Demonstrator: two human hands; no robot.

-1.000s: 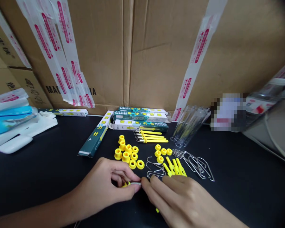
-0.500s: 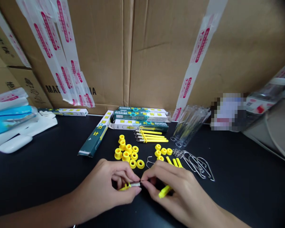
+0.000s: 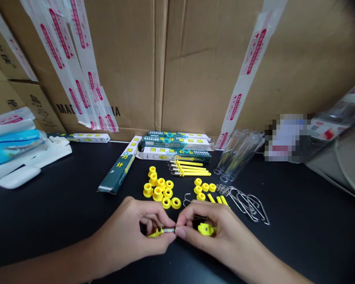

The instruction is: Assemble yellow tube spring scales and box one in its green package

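Note:
My left hand (image 3: pixel 130 234) pinches a small yellow rod with a metal spring (image 3: pixel 162 230) between thumb and fingers. My right hand (image 3: pixel 215 232) meets it from the right, fingertips touching the spring's end, with a yellow plastic piece (image 3: pixel 206 228) tucked in its fingers. Just beyond the hands lie yellow caps (image 3: pixel 161 191), several wire hooks (image 3: pixel 245 201) and more yellow rods (image 3: pixel 217 199) on the black table (image 3: pixel 62 205).
Finished yellow rods with springs (image 3: pixel 189 169) lie before green boxes (image 3: pixel 177 148). One green box (image 3: pixel 120 167) lies aslant. Clear tubes (image 3: pixel 239 152) rest at right. A white mouse (image 3: pixel 19 176) and packets sit at left. Cardboard cartons (image 3: pixel 180 59) wall the back.
My right hand has lifted off the table and closed in on the spring end, bringing a yellow piece up in its fingers. The left hand has kept its grip.

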